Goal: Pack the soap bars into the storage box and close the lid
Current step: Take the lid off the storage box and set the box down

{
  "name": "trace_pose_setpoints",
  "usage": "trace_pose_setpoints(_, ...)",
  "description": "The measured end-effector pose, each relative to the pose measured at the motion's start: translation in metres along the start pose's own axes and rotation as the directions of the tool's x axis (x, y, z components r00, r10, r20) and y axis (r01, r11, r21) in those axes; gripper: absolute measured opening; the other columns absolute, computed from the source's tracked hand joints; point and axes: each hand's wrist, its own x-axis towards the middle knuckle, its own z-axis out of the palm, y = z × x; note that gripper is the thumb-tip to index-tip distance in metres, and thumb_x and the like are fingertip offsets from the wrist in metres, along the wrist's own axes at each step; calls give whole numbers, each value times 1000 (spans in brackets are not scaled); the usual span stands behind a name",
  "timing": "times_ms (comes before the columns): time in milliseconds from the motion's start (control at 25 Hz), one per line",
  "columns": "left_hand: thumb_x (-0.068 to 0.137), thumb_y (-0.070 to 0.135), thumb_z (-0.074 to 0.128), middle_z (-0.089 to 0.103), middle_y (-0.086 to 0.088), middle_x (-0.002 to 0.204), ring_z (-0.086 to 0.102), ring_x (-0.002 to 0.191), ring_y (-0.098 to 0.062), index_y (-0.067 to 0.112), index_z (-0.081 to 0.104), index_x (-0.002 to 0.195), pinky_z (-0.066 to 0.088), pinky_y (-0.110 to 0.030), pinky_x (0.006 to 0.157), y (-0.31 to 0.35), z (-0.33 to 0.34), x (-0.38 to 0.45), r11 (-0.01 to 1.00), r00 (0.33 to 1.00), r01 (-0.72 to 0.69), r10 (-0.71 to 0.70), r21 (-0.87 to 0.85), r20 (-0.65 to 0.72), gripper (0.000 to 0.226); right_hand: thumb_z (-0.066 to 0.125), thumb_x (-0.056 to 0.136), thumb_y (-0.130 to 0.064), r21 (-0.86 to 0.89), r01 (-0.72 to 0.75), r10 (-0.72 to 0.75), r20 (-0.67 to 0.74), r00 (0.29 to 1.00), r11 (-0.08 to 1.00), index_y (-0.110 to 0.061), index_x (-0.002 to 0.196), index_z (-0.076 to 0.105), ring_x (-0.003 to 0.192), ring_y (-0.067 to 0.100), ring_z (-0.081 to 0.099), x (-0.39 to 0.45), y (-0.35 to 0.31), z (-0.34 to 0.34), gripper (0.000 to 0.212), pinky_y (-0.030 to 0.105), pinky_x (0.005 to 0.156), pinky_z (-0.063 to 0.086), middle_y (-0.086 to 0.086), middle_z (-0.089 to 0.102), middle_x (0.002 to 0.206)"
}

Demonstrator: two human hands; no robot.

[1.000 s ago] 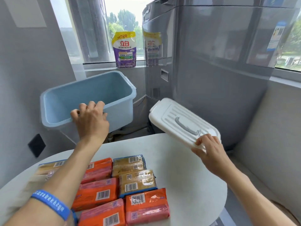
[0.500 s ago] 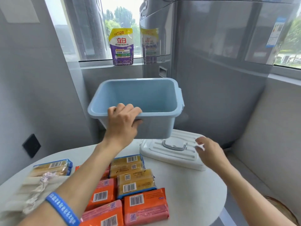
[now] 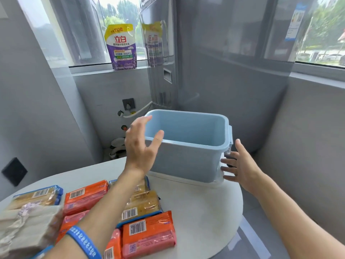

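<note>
The light blue storage box (image 3: pixel 188 161) stands open and empty at the far side of the round white table (image 3: pixel 205 212), resting on its white lid (image 3: pixel 186 179), of which only a thin edge shows. My left hand (image 3: pixel 140 146) hovers open just left of the box's near rim. My right hand (image 3: pixel 240 165) is open beside the box's right end, fingers spread near the latch. Several wrapped soap bars lie at the near left: orange ones (image 3: pixel 149 232) and yellow ones (image 3: pixel 140 204), partly hidden by my left forearm.
A beige cloth bundle (image 3: pixel 24 227) lies at the table's left edge. A purple detergent pouch (image 3: pixel 121 47) stands on the windowsill. A tall grey appliance (image 3: pixel 214 62) rises behind the box. The table edge curves away at the right.
The box came down from the air onto the lid on the table. My left hand let go of its rim and opened; my right hand moved to the box's right end.
</note>
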Motion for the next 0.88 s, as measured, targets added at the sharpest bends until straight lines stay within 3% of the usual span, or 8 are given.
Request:
trace_pose_setpoints(40, 88, 51, 53, 50, 8, 132, 43, 125, -13, 29, 49, 134, 33, -23, 92, -6, -5, 0, 959, 965, 248, -257, -135, -51, 51, 38, 78, -81, -29, -16, 14, -55, 998, 999, -22, 113, 64, 112, 28, 60, 3, 2, 1, 74, 47, 89, 50, 5, 63, 122)
trace_pose_setpoints(80, 88, 55, 50, 53, 8, 127, 47, 122, -16, 29, 48, 133, 35, -22, 83, -12, -9, -1, 842, 875, 469, -483, -265, 13, 52, 38, 81, -78, -54, -34, 28, -109, 994, 998, -19, 110, 64, 111, 28, 58, 6, 5, 2, 71, 46, 88, 49, 8, 62, 123)
trace_pose_setpoints(160, 86, 68, 45, 60, 12, 115, 55, 113, -12, 32, 52, 127, 36, -24, 72, -26, -9, -2, 655, 742, 664, -635, -361, 213, 55, 38, 88, -71, -66, -59, 48, -152, 987, 996, -14, 106, 64, 107, 28, 60, 10, 10, 2, 66, 43, 81, 51, 12, 62, 122)
trace_pose_setpoints(400, 71, 82, 41, 59, 20, 108, 54, 99, 2, 41, 50, 123, 39, -24, 68, -29, -1, -3, 680, 754, 657, -582, -325, 305, 67, 42, 92, -59, 5, -46, 47, -102, 994, 999, -6, 115, 64, 100, 31, 63, 16, 16, 5, 62, 44, 80, 54, 13, 66, 113)
trace_pose_setpoints(520, 77, 84, 35, 57, 20, 110, 52, 97, 3, 44, 49, 120, 37, -22, 69, -33, -3, -5, 662, 742, 670, -605, -335, 290, 60, 47, 93, -33, 17, -11, 12, -90, 996, 1000, -5, 115, 67, 89, 28, 60, 15, 19, 19, 41, 40, 75, 51, 12, 65, 104)
trace_pose_setpoints(600, 76, 88, 23, 57, 10, 126, 52, 108, -7, 46, 53, 114, 37, -25, 81, -39, -9, -5, 609, 705, 707, -650, -359, 285, 64, 48, 81, -8, -91, 18, -21, -31, 999, 996, -12, 118, 68, 86, 25, 58, 12, 23, 26, 42, 37, 75, 49, 12, 69, 106)
trace_pose_setpoints(720, 56, 99, 15, 41, -4, 150, 37, 136, -26, 37, 59, 121, 26, -51, 112, -55, -15, -7, 540, 601, 799, -704, -264, 379, 100, 46, 69, 5, -279, 97, -77, 82, 994, 955, -29, 122, 66, 84, 22, 52, 13, 28, 29, 66, 33, 76, 42, 19, 66, 116)
trace_pose_setpoints(880, 62, 98, 16, 42, -13, 148, 48, 122, -29, 38, 61, 120, 44, -48, 101, -66, -19, -4, 513, 542, 837, -728, -192, 419, 95, 61, 72, -3, -370, 142, -120, 82, 989, 918, -41, 123, 64, 86, 19, 52, 13, 26, 37, 64, 28, 71, 40, 0, 66, 108)
